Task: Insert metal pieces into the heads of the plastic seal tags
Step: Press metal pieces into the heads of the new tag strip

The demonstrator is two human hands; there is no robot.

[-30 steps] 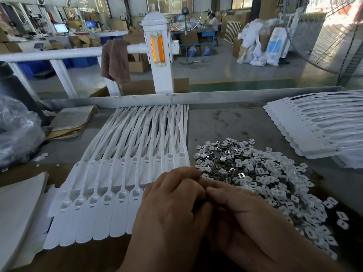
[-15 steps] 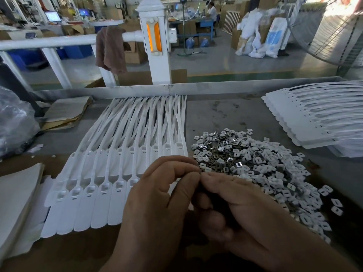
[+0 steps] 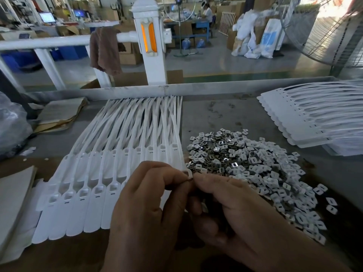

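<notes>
A fanned row of white plastic seal tags [image 3: 102, 185] lies on the table, heads toward me and tails running to the far rail. To its right sits a heap of small square metal pieces [image 3: 253, 167]. My left hand [image 3: 149, 209] and my right hand [image 3: 233, 211] meet in front of the row's right end. Their fingertips pinch a small white piece with a dark metal edge [image 3: 189, 175]. Which hand carries it mainly is not clear. The tags under my hands are hidden.
A second stack of white tags [image 3: 314, 118] lies at the right. A clear plastic bag [image 3: 11, 126] and brown paper [image 3: 59, 112] sit at the left, grey sheets [image 3: 13, 195] nearer. A metal rail [image 3: 196, 89] bounds the table's far edge.
The view has tilted down a little. My fingertips have opened up from a tight clasp, and a small white piece now shows between them.
</notes>
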